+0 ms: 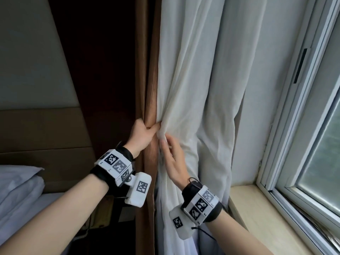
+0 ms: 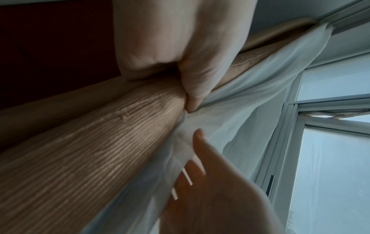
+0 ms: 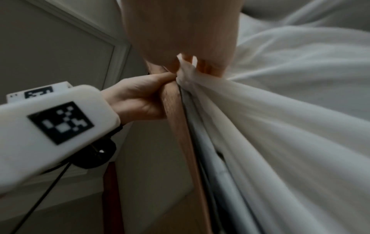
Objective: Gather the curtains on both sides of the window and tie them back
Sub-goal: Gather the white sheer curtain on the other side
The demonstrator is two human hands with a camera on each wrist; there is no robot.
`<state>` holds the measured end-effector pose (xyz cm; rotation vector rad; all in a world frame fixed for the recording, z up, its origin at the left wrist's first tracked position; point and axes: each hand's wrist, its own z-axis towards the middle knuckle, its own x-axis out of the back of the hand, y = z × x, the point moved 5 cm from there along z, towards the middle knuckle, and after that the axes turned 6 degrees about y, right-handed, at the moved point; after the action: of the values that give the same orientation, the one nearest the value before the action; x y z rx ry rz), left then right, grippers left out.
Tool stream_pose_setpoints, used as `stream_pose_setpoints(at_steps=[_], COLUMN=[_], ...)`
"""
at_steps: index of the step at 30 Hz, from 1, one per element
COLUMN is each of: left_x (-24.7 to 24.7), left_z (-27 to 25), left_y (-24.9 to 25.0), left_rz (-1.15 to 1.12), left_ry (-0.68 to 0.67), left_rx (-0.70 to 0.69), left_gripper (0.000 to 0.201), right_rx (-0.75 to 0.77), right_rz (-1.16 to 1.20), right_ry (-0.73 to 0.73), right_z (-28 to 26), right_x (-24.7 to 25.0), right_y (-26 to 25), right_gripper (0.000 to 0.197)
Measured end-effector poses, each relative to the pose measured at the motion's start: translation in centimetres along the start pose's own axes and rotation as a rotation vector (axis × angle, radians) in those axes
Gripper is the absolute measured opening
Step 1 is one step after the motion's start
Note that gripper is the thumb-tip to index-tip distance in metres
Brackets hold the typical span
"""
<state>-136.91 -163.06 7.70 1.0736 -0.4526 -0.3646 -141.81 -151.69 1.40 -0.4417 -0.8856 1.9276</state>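
Nearest, at 5 o'clock: right hand [image 1: 173, 162], grip apart, straight fingers [image 2: 197, 170] laid flat against the gathered white sheer curtain [image 1: 195, 92]. Just beyond, at 11 o'clock of it: left hand [image 1: 142, 138], grip clamped round the bunched brown drape [image 1: 151, 89], thumb tip pressing the sheer's pinched folds at the seam. Farther at 3 o'clock, window frame [image 1: 287, 144] above pale sill [image 1: 257, 214]; at 8 o'clock, bed pillow [image 1: 16, 176].
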Motion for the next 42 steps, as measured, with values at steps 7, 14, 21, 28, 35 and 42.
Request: stream_pose_setpoints(at_steps=[7, 14, 21, 28, 35, 42], left_x=[0.1, 0.6, 0.4, 0.3, -0.3, -2.2], left_z=[0.3, 1.8, 2.3, 2.0, 2.1, 2.5], left_y=[0.3, 0.0, -0.5, -0.3, -0.4, -0.6], left_rz=[-0.084, -0.051, -0.052, -0.015, 0.021, 0.013], left_ry=[-0.214, -0.066, -0.055, -0.044, 0.027, 0.043], left_rx=[0.012, -0.011, -0.017, -0.032, -0.061, -0.027], left_gripper=[0.033, 0.036, 0.034, 0.031, 0.033, 0.025], right_rx=[-0.092, -0.177, -0.011, -0.312, -0.267, -0.149], right_rz=[-0.02, 0.185, -0.207, -0.283, -0.249, -0.068], right_ry=[-0.122, -0.111, 0.796, 0.697, 0.521, 0.36], right_z=[0.3, 1.4, 1.3, 5.3, 5.7, 3.4], right_x=[-2.3, -2.7, 8.2, 13.6, 11.4, 7.3], right_y=[2.0, 1.8, 1.8, 6.7, 6.8, 4.4], right_gripper=[0.05, 0.029, 0.021, 0.063, 0.016, 0.01])
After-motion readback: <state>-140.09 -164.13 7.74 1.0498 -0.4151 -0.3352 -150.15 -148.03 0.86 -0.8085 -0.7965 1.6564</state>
